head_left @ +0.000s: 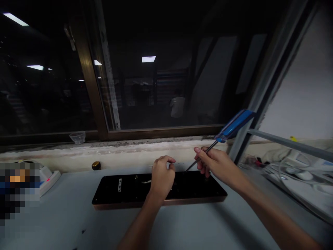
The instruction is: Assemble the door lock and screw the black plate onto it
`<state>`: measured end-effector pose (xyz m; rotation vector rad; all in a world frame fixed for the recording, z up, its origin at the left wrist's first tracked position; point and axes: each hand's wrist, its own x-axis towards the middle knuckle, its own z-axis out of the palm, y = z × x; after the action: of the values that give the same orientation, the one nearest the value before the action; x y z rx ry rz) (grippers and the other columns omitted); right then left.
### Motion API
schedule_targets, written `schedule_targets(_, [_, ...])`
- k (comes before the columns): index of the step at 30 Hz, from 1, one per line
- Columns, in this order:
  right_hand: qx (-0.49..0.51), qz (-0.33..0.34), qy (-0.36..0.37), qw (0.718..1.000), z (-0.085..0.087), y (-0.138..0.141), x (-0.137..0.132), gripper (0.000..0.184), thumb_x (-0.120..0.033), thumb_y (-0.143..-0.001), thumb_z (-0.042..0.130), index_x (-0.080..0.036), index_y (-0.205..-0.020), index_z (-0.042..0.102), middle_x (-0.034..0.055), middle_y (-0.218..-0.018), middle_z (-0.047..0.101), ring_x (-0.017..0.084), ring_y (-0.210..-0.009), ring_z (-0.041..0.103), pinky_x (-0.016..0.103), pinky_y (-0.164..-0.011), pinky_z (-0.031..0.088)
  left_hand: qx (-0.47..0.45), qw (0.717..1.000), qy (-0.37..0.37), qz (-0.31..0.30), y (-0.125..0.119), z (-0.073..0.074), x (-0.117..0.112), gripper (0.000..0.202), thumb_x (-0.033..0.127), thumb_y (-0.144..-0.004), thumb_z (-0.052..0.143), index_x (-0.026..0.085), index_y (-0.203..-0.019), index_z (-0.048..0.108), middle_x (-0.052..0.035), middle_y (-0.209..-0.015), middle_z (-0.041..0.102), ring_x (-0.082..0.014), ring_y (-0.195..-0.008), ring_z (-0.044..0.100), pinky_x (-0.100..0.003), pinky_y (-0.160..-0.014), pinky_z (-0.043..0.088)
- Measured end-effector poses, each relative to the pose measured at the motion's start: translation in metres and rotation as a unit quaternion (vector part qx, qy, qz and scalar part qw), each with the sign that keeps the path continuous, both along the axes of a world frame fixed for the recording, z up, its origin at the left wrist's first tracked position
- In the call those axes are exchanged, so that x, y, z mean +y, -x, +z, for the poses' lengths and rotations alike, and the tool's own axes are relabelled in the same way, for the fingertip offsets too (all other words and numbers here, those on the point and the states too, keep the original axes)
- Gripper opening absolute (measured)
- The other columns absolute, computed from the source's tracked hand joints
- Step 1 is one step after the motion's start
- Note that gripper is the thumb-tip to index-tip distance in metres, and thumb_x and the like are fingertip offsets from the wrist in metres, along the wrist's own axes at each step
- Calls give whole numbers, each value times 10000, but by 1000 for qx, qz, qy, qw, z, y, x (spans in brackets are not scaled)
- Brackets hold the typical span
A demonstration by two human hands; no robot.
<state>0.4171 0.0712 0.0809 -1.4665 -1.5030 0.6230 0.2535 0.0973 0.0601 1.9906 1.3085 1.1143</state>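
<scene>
A long black panel with a copper-coloured edge (117,194) lies flat on the table, a small white label near its left end. My right hand (212,161) grips a screwdriver (234,126) by its thin metal shaft. The blue handle points up and to the right, while the tip slants down to the panel's far edge; whether it touches cannot be told. Over the middle of the panel is my left hand (163,175), its fingers curled in and largely hidden from me. A small pale piece shows on the panel just left of that hand.
Behind the table runs a window ledge with a clear plastic cup (78,137). A brass-coloured knob (96,165) stands by the table's back edge. At left is a white power strip (50,182); cables (288,170) lie at right beyond a grey metal post (241,142).
</scene>
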Motion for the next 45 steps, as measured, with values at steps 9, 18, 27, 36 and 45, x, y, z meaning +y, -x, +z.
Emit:
schedule_targets(9, [21,87,68,994,17,9,12,258,-420,-727,528,-174,-663,488,-52,-449,490,83,-378,467,191,-346,362,6,1000,-8,-3,-1,1,0,244,59,-694,436,182,-771,631,-30,-843,655,-177,-855,562,-301,-808,410])
schedule_targets(18, [-137,49,-13,989,21,13,13,255,-329,-679,564,-185,-508,441,-33,-437,484,99,-411,478,220,-401,364,7,1000,-4,2,0,1,1,252,60,-688,438,183,-782,638,-27,-842,659,-174,-856,568,-298,-807,414])
schedule_targets(27, [88,126,-3,988,19,28,22,141,-289,-703,534,-188,-786,479,-39,-614,535,63,-356,461,203,-346,380,10,1000,-3,2,0,0,2,244,63,-691,436,180,-776,632,-27,-846,658,-172,-860,566,-292,-811,408])
schedule_targets(36, [5,69,-39,997,26,23,17,189,-297,-665,595,-184,-577,473,-19,-511,534,109,-442,525,211,-367,421,5,1000,13,5,-1,3,1,241,64,-695,448,183,-785,637,-24,-847,660,-169,-860,571,-298,-823,410])
schedule_targets(45, [37,114,-36,992,26,25,18,152,-288,-695,556,-195,-801,502,-42,-558,531,117,-471,543,218,-387,431,2,1000,11,3,0,2,1,238,77,-701,444,186,-791,636,-20,-853,659,-163,-854,571,-286,-811,409])
